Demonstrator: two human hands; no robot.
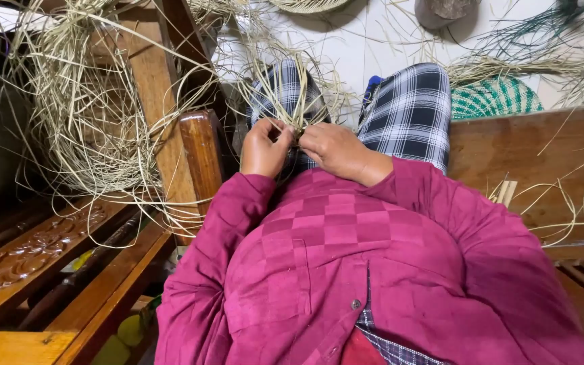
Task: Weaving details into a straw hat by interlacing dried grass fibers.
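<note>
Head view, 1 frame. Landmark: the wooden armrest post (201,152), polished brown, upright, left of centre.

Left hand (263,149) sits just right of the post top, fingers curled, grip closed on a bunch of pale straw strands (290,101). Right hand (336,150) is further right of the post, touching the left hand at the fingertips, grip also closed, pinching the same strands where they meet (exact finger placement is hidden behind the knuckles). The strands fan up and away from the pinch point, over the plaid-trousered knees (407,108), which lie right of the post and beyond the hands.

Both forearms wear magenta checked sleeves (346,257), filling the frame below and right of the post.

Left of the post: a big loose tangle of straw (82,115) draped over a slanted wooden frame (150,74). Below-left of the post: a carved wooden panel (28,253).

Far right of the post: a wooden bench seat (528,162) with a few stray strands on it. Beyond it, on the white floor (386,47), a green-and-white woven piece (495,98), partly hidden by the bench edge.
</note>
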